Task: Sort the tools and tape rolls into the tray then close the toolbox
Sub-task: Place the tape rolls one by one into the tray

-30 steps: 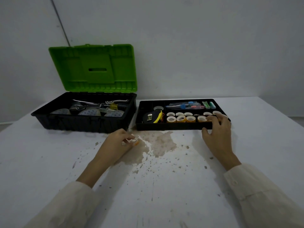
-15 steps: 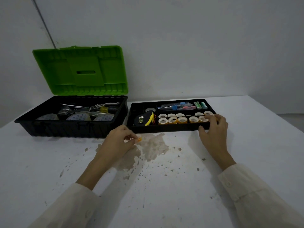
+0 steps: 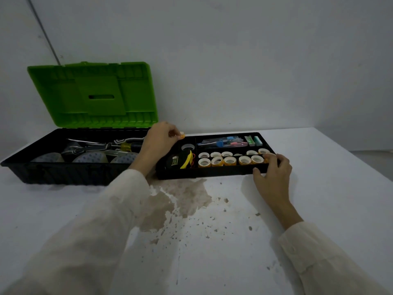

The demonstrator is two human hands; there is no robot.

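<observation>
One tape roll [image 3: 182, 136] is pinched by the left hand [image 3: 158, 137] above the well-stocked tray [image 3: 212, 172], gripped by the right hand [image 3: 274, 169]; toolbox [image 3: 63, 173] not yet closed.

A plain grey wall [image 3: 234, 50] is standing behind, a thin dark line [image 3: 44, 33] running down its left; the white table [image 3: 340, 188] is showing a brown stain [image 3: 187, 196] in dim light.

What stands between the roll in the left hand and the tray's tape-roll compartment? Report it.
Nothing visible does. The left hand pinches the orange roll above the back-left corner of the tray, clear over the tape measure. The roll compartment lies open from above; the right hand grips only its front-right corner.
</observation>
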